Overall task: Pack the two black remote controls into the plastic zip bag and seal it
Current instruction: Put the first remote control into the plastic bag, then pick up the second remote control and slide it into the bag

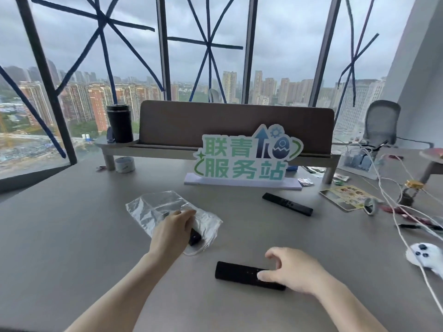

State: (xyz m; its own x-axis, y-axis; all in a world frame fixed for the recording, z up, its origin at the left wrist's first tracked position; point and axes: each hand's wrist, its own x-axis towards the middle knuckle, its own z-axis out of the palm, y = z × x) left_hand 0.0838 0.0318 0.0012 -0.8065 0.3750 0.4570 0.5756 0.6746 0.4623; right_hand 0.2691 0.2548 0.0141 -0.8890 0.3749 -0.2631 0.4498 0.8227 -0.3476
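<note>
Gripping a black remote control through the mouth of the crumpled clear plastic zip bag, the left hand has its fingers curled tight around the remote's far part; only its near end shows below the palm. Just right and nearer, the right hand rests thumb and loosely bent fingers on a second long black remote control lying flat on the grey table, not closed round it. Beyond both hands, well apart, a third slim black remote lies before the green-lettered sign.
</note>
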